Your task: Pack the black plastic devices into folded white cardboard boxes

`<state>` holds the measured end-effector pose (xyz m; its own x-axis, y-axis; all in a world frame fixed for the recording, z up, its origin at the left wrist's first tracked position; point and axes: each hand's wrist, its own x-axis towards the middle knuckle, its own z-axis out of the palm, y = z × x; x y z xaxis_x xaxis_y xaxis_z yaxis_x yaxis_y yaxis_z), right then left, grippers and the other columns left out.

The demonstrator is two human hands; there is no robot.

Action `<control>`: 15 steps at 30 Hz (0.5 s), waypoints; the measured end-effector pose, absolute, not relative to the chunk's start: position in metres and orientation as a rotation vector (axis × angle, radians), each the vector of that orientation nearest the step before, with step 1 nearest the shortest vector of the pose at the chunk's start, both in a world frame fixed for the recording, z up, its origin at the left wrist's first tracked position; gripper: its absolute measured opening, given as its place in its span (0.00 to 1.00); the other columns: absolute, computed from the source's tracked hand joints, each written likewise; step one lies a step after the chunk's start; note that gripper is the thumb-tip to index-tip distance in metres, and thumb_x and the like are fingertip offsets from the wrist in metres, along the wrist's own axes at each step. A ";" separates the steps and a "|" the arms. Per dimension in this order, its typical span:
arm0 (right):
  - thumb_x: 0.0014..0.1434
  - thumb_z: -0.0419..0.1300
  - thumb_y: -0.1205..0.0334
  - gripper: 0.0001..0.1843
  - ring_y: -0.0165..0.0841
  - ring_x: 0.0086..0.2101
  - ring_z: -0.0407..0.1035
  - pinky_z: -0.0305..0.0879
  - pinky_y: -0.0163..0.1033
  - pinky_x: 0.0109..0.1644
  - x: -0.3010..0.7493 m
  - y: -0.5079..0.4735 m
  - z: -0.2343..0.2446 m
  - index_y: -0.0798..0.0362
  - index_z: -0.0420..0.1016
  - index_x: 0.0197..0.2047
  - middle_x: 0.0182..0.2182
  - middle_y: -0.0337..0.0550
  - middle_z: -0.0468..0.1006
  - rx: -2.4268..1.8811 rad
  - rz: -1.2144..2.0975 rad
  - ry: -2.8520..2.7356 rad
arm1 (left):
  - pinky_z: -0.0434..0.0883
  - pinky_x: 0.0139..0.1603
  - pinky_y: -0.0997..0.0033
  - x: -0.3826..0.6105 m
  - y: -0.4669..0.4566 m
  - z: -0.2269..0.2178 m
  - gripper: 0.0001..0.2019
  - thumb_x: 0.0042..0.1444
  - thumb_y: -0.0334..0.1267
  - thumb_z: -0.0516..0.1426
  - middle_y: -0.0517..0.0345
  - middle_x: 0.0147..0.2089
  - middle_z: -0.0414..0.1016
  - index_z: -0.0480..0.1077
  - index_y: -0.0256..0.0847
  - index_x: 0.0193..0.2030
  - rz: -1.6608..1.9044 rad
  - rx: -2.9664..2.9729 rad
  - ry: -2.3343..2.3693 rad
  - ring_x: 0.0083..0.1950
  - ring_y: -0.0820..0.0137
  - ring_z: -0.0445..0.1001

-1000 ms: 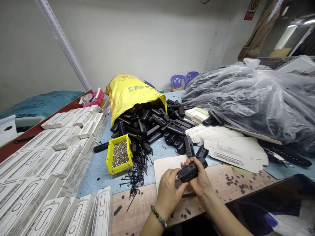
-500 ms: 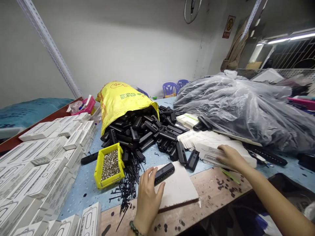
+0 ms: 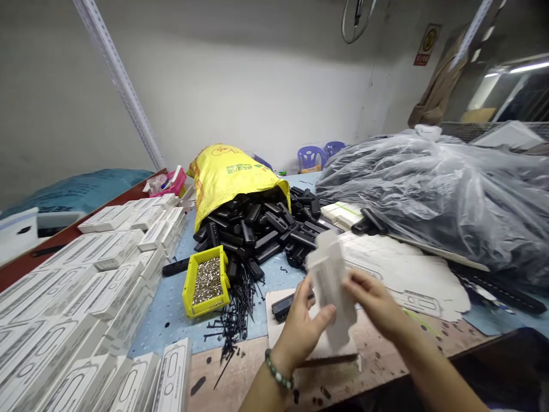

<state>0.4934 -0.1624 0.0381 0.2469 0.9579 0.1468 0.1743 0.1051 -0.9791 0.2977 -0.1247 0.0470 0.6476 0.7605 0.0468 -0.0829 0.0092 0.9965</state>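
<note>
A folding carton [image 3: 333, 280], plain white on the side facing me and blurred, is held upright between my two hands. My left hand [image 3: 302, 326] grips its left edge, thumb in front. On the right edge, the thumb and fingers of my right hand [image 3: 375, 297] are closed. Below lies a white board [image 3: 274, 337] bearing a black ridged plastic case [image 3: 281, 309], partly hidden by my left hand. To the right, a fanned stack of flat printed cartons [image 3: 398, 269] spreads over the table.
Black cases [image 3: 266, 229] spill from a yellow bag [image 3: 235, 174]. A yellow bin [image 3: 189, 292] of small metal parts stands by thin black pieces [image 3: 234, 320]. Rows of white boxes [image 3: 107, 286] fill the left. Grey plastic wrap [image 3: 429, 189] covers a heap at the right.
My right hand has brought a carton from the stack leftward over the board. My left hand has left the black case and taken hold of the carton. The view has shifted left.
</note>
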 end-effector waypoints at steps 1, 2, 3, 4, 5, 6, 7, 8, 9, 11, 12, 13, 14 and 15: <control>0.61 0.59 0.48 0.20 0.41 0.40 0.72 0.72 0.43 0.40 0.470 -0.165 0.041 0.51 0.74 0.50 0.43 0.49 0.77 -1.302 0.946 -1.232 | 0.65 0.65 0.51 0.297 -0.124 0.048 0.29 0.58 0.49 0.55 0.44 0.65 0.63 0.61 0.39 0.64 0.701 1.290 0.554 0.65 0.57 0.64; 0.60 0.61 0.51 0.19 0.41 0.41 0.72 0.72 0.43 0.41 0.451 -0.168 0.043 0.50 0.73 0.52 0.44 0.48 0.77 -1.299 0.896 -1.270 | 0.64 0.65 0.51 0.294 -0.123 0.048 0.28 0.59 0.50 0.53 0.43 0.63 0.66 0.64 0.37 0.62 0.692 1.185 0.516 0.64 0.57 0.66; 0.59 0.63 0.54 0.21 0.42 0.43 0.71 0.72 0.44 0.44 0.437 -0.171 0.045 0.48 0.72 0.54 0.46 0.47 0.76 -1.318 0.747 -1.295 | 0.62 0.67 0.52 0.290 -0.124 0.049 0.27 0.60 0.51 0.52 0.43 0.61 0.68 0.66 0.36 0.61 0.696 1.119 0.503 0.63 0.57 0.66; 0.58 0.64 0.57 0.23 0.42 0.46 0.70 0.70 0.46 0.49 0.428 -0.173 0.048 0.46 0.70 0.57 0.48 0.47 0.75 -1.321 0.559 -1.328 | 0.60 0.68 0.52 0.284 -0.125 0.049 0.26 0.59 0.50 0.53 0.44 0.60 0.69 0.67 0.36 0.60 0.707 1.100 0.515 0.63 0.57 0.66; 0.57 0.64 0.61 0.26 0.43 0.50 0.68 0.68 0.47 0.54 0.423 -0.175 0.051 0.44 0.68 0.59 0.52 0.46 0.74 -1.304 0.393 -1.385 | 0.59 0.68 0.53 0.277 -0.127 0.050 0.26 0.58 0.48 0.55 0.46 0.59 0.70 0.67 0.37 0.59 0.707 1.129 0.542 0.63 0.58 0.66; 0.57 0.63 0.65 0.29 0.43 0.54 0.66 0.63 0.49 0.60 0.420 -0.177 0.055 0.43 0.66 0.61 0.55 0.45 0.72 -1.264 0.282 -1.475 | 0.59 0.68 0.54 0.270 -0.130 0.051 0.26 0.56 0.47 0.56 0.48 0.58 0.71 0.67 0.38 0.59 0.679 1.189 0.566 0.62 0.58 0.66; 0.57 0.61 0.68 0.31 0.43 0.58 0.63 0.57 0.52 0.65 0.419 -0.179 0.059 0.43 0.64 0.63 0.57 0.44 0.70 -1.206 0.244 -1.596 | 0.60 0.67 0.53 0.264 -0.133 0.052 0.26 0.55 0.47 0.57 0.49 0.57 0.71 0.67 0.39 0.59 0.634 1.254 0.578 0.61 0.58 0.67; 0.57 0.58 0.71 0.32 0.42 0.59 0.61 0.51 0.54 0.68 0.419 -0.181 0.064 0.43 0.64 0.64 0.57 0.43 0.70 -1.142 0.266 -1.722 | 0.61 0.66 0.53 0.258 -0.137 0.054 0.26 0.54 0.47 0.58 0.50 0.55 0.72 0.67 0.40 0.59 0.598 1.309 0.575 0.60 0.58 0.67; 0.57 0.57 0.73 0.31 0.42 0.58 0.62 0.46 0.56 0.69 0.419 -0.182 0.070 0.44 0.65 0.62 0.55 0.43 0.72 -1.086 0.306 -1.814 | 0.62 0.65 0.53 0.253 -0.140 0.055 0.27 0.53 0.48 0.59 0.50 0.55 0.71 0.66 0.41 0.59 0.579 1.347 0.558 0.59 0.58 0.67; 0.54 0.57 0.74 0.27 0.40 0.51 0.68 0.40 0.59 0.70 0.418 -0.184 0.081 0.47 0.70 0.56 0.46 0.43 0.76 -1.022 0.373 -1.874 | 0.62 0.64 0.54 0.246 -0.146 0.057 0.31 0.51 0.51 0.60 0.50 0.56 0.69 0.65 0.42 0.60 0.581 1.352 0.496 0.59 0.58 0.67; 0.53 0.57 0.73 0.24 0.39 0.46 0.69 0.39 0.60 0.70 0.418 -0.185 0.085 0.48 0.72 0.53 0.41 0.42 0.76 -1.008 0.410 -1.883 | 0.62 0.64 0.55 0.243 -0.148 0.057 0.33 0.50 0.52 0.62 0.50 0.58 0.68 0.64 0.42 0.61 0.594 1.333 0.460 0.59 0.58 0.66; 0.53 0.58 0.73 0.20 0.36 0.41 0.70 0.38 0.59 0.70 0.418 -0.186 0.088 0.49 0.73 0.49 0.37 0.41 0.75 -1.002 0.459 -1.898 | 0.62 0.64 0.56 0.241 -0.150 0.057 0.34 0.49 0.53 0.63 0.50 0.58 0.67 0.64 0.42 0.61 0.604 1.321 0.426 0.60 0.58 0.66; 0.54 0.58 0.72 0.17 0.35 0.38 0.69 0.37 0.58 0.71 0.419 -0.187 0.089 0.49 0.74 0.46 0.35 0.40 0.74 -0.997 0.524 -1.923 | 0.61 0.64 0.58 0.240 -0.151 0.056 0.35 0.48 0.53 0.64 0.50 0.58 0.67 0.64 0.41 0.61 0.608 1.316 0.403 0.60 0.58 0.65; 0.55 0.58 0.71 0.15 0.34 0.37 0.69 0.37 0.57 0.71 0.420 -0.188 0.089 0.49 0.74 0.45 0.33 0.39 0.74 -0.996 0.609 -1.934 | 0.61 0.64 0.59 0.238 -0.152 0.056 0.35 0.48 0.53 0.64 0.50 0.56 0.68 0.64 0.41 0.61 0.606 1.316 0.395 0.60 0.58 0.66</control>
